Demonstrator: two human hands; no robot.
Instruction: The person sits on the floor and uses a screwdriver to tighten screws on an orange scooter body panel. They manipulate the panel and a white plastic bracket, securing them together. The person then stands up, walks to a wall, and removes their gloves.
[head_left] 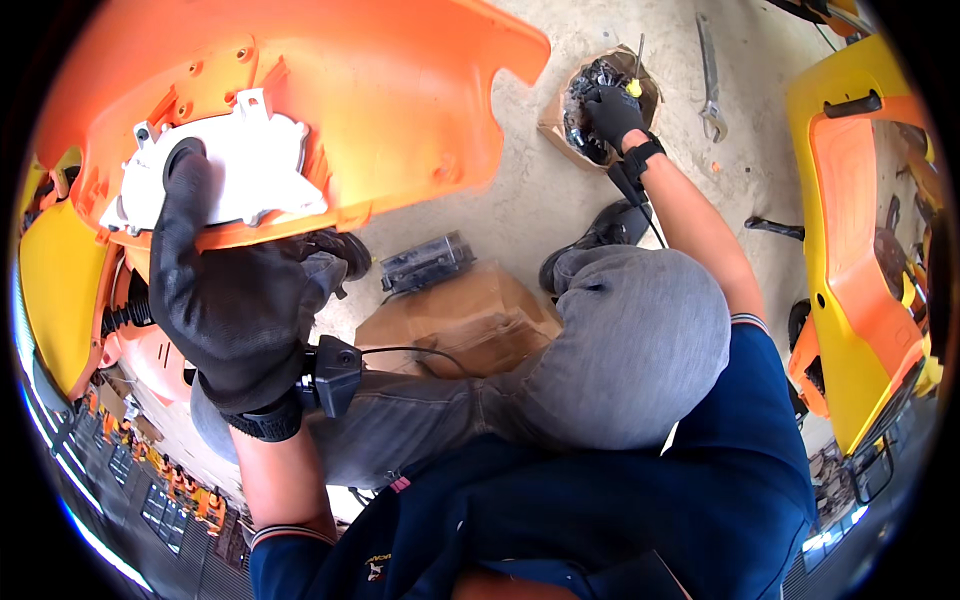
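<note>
Orange panel (400,115) spreads out in front of the person to the left, a white plate (248,165) against it by the near edge. The gloved left grip (235,305) is clamped over that edge, thumb on the plate, fingers out of sight beneath. The right grip (612,116), also gloved, is in a small carton (552,127) of dark parts (600,75), near a thin rod (640,56); its fingertips are hidden, so I cannot tell whether they are together or apart. Right of this carton, a wrench (709,75) lies on the floor (745,165). Between the feet and the lap sits a larger carton (465,318), a black block (428,264) at its far side.
</note>
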